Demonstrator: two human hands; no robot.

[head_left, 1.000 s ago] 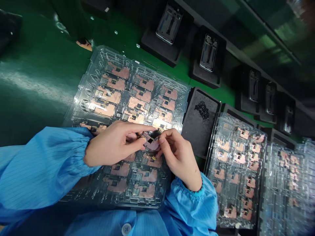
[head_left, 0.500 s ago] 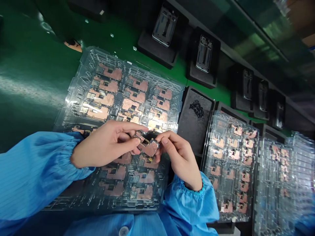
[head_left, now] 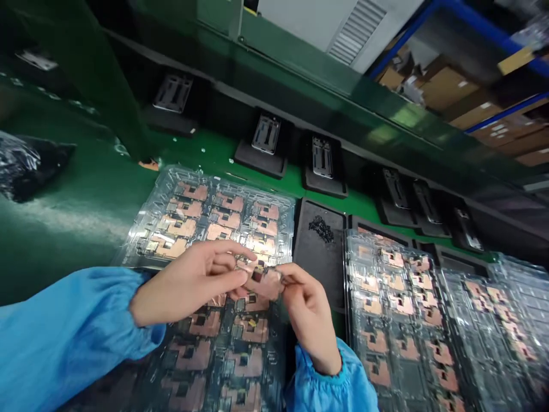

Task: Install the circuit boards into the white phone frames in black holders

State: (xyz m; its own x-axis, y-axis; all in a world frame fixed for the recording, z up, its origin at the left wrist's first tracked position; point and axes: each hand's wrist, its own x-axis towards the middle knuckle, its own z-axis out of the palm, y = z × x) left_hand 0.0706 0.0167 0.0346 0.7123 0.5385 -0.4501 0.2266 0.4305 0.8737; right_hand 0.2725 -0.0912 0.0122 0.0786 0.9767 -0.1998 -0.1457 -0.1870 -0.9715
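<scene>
Between my two hands is a copper-coloured phone circuit board (head_left: 269, 284), held just above a clear plastic tray (head_left: 143, 220). My left hand (head_left: 193, 280) pinches the board's left end between thumb and fingers. At the board's right end, the thumb and fingers of my right hand (head_left: 306, 303) are closed on its edge. Rows of similar boards (head_left: 194, 356) lie in the tray's pockets below and around my hands. Motion blurs the fine parts of the held board, and my fingers cover both its ends.
Right of the tray stands a black tray (head_left: 319, 257) with a pile of small black parts (head_left: 321, 229). Further right are more clear trays (head_left: 355, 280) with boards. Phone frames (head_left: 266, 134) on black blocks line the back. A dark plastic bag (head_left: 30, 166) lies at the left.
My head view has tilted up, so the shelves and back wall now show and the trays sit lower. Both hands still hold the board, which looks slightly turned.
</scene>
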